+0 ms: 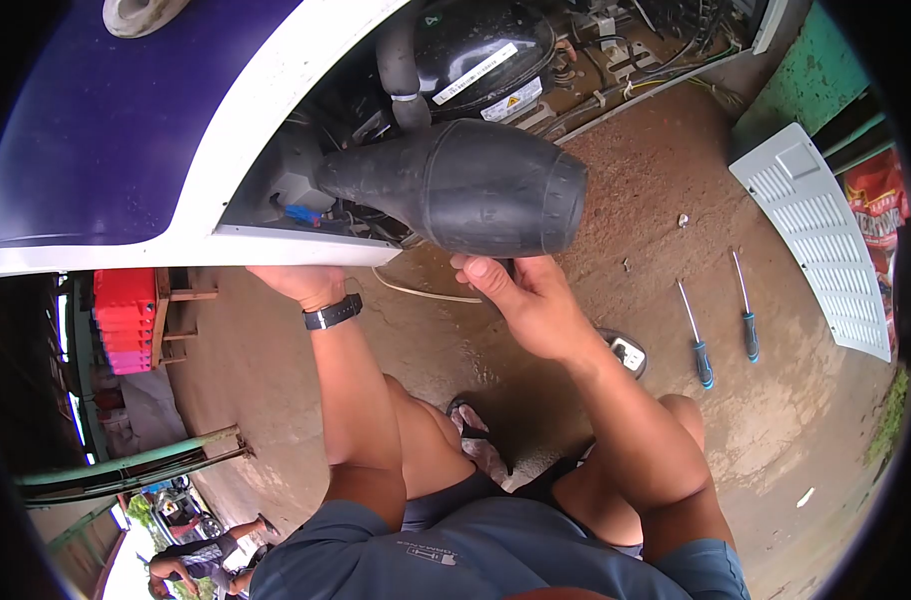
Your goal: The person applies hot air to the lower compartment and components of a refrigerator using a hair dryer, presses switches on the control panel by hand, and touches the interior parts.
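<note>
- The right hand (529, 305) has its fingers closed round the handle of a black, rounded plastic blower (496, 188), held in front of the glossy black compressor (471, 50).
- The left hand (304, 284) touches the white cabinet edge (301, 248); its fingers are hidden, their grip unclear.
- Two blue-and-black-handled screwdrivers (704, 366) lie on the brown floor (616, 310), near a white slotted panel (814, 235).

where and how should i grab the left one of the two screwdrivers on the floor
Probably by the thick blue-and-black handle, reaching down from your side: the screwdriver lies on the floor with its handle toward you and its thin shaft pointing away.
</note>
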A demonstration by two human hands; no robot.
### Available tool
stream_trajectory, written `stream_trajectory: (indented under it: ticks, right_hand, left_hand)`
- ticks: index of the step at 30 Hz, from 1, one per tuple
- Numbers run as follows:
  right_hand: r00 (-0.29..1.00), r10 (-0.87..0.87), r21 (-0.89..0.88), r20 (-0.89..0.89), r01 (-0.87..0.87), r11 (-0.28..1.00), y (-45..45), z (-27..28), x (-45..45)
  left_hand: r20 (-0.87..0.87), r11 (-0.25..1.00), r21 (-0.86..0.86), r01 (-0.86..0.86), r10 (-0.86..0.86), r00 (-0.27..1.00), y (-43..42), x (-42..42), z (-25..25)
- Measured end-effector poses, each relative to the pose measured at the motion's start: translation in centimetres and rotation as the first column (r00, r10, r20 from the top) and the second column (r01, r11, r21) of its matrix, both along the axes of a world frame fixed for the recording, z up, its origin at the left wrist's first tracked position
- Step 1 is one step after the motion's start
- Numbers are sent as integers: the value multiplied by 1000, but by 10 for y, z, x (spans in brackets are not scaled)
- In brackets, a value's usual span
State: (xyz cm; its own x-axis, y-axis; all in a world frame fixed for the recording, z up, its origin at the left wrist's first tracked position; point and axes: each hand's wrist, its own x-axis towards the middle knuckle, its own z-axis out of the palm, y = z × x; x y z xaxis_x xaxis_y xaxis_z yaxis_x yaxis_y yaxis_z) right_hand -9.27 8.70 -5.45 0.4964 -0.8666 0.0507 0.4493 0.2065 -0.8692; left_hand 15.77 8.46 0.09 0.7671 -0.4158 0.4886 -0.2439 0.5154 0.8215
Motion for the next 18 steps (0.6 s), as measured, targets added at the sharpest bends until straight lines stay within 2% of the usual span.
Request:
stream_trajectory:
  ticks: [4,7,9,16,18]
  right_hand:
    - [999,37,21,-2,-37,999,1,2,2]
    - [997,64,66,46,-67,996,8,5,8]
    - [998,61,-44,-27,-63,997,13,10,10]
    - [995,82,-56,65,-78,995,23,19,20]
    - [993,94,-83,68,-88,993,21,21,23]
  left_hand:
    - [-13,1000,-18,-23,23,1000,0,4,-1]
    - [-9,999,49,25,-24,1000,4,0,1]
    - [-35,998,48,42,-40,999,5,0,0]
    - [-64,992,46,118,-115,991,10,19,-10]
    - [-7,996,81,32,-32,999,8,18,-9]
